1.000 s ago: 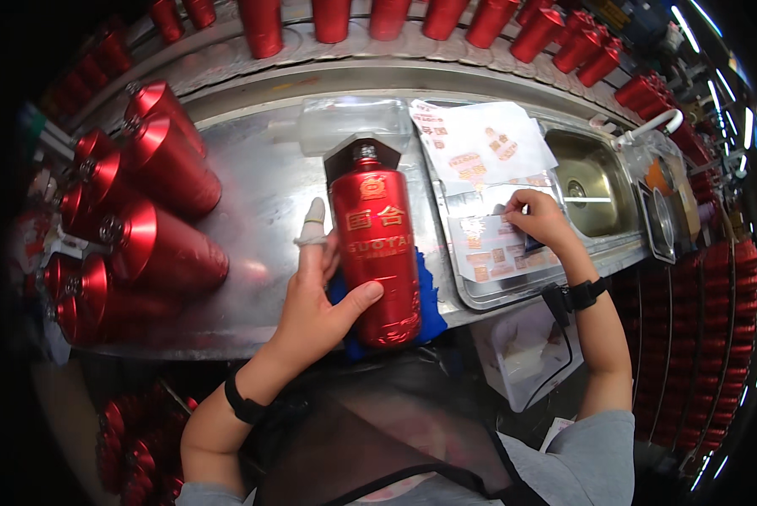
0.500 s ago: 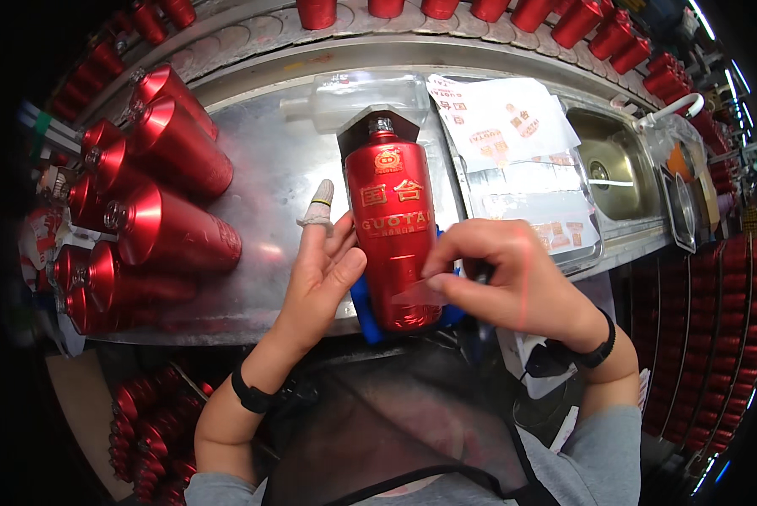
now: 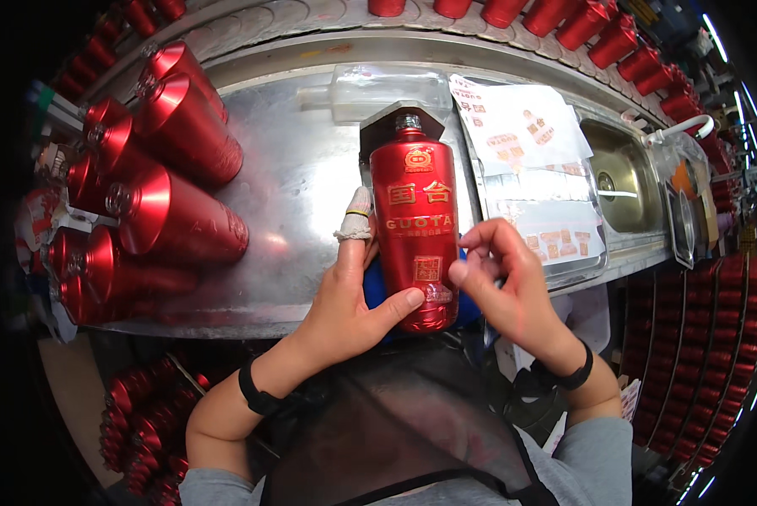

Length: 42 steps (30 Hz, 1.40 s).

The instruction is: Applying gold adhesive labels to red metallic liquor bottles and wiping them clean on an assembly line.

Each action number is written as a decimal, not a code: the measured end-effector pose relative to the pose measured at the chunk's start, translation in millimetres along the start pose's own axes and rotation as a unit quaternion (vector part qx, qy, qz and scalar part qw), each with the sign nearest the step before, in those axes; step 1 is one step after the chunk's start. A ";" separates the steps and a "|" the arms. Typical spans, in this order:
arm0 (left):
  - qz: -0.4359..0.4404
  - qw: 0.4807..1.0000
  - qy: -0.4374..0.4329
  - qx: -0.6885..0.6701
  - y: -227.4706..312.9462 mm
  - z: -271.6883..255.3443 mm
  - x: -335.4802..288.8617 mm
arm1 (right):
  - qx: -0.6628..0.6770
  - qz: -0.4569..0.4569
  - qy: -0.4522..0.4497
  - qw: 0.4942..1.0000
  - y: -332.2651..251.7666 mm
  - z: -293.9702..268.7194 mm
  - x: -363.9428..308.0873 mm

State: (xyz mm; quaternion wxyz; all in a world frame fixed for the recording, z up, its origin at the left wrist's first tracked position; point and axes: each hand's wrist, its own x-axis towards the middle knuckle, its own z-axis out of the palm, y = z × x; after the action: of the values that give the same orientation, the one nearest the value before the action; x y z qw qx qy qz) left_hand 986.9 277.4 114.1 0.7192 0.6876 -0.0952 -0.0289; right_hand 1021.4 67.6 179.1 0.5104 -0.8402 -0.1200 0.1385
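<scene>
A glossy red bottle (image 3: pixel 408 244) with gold lettering and a clear stopper lies in front of me, its neck pointing away, on a blue support (image 3: pixel 377 282) and a dark angular rest (image 3: pixel 378 133). My left hand (image 3: pixel 344 291) grips its left side, thumb pressed on the lower front. A white cover with a yellow band sheathes the index finger. Beside the bottle's lower right edge, my right hand (image 3: pixel 505 282) has its fingers curled in; what they hold, if anything, I cannot make out. A square gold decal (image 3: pixel 427 269) sits on the lower front, with a pale translucent patch (image 3: pixel 439 293) below it.
Several red bottles (image 3: pixel 184 211) lie stacked at the left of the metal table (image 3: pixel 285 211). A clear glass bottle (image 3: pixel 387 91) lies behind. Decal sheets (image 3: pixel 522 131) lie right, beside a sink (image 3: pixel 623 169). Red bottles (image 3: pixel 555 25) line a far conveyor; racks (image 3: pixel 699 337) stand right.
A square gold decal now shows on the bottle's lower front, where my right hand held a translucent film. My left thumb has come down onto the bottle, and my right hand has moved to its edge.
</scene>
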 end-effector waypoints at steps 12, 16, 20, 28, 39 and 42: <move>-0.032 0.999 -0.029 -0.031 -2.7 -3.2 3.3 | 0.112 0.076 -0.031 0.990 12.9 5.6 -5.2; -0.064 0.996 -0.019 -0.062 -1.7 -2.6 3.4 | 0.121 0.076 -0.029 0.989 14.2 8.1 -5.6; -0.052 0.997 -0.026 -0.056 -0.6 -2.0 3.8 | 0.125 0.082 -0.025 0.989 14.4 10.4 -4.9; -0.043 0.997 -0.036 -0.054 2.0 -1.9 4.2 | 0.150 0.075 -0.033 0.985 20.1 8.9 -3.8; -0.044 0.998 -0.033 -0.039 3.5 -1.6 5.1 | 0.144 0.043 -0.007 0.989 22.4 15.9 -1.2; -0.040 0.998 -0.029 -0.043 3.0 -1.0 4.9 | 0.123 0.051 -0.002 0.991 15.4 18.2 0.1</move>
State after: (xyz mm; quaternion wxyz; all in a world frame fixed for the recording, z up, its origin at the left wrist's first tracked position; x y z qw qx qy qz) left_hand 991.6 277.7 117.6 0.7431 0.6585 -0.0876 -0.0814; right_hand 1016.0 75.7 157.4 0.6017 -0.7760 -0.0603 0.1793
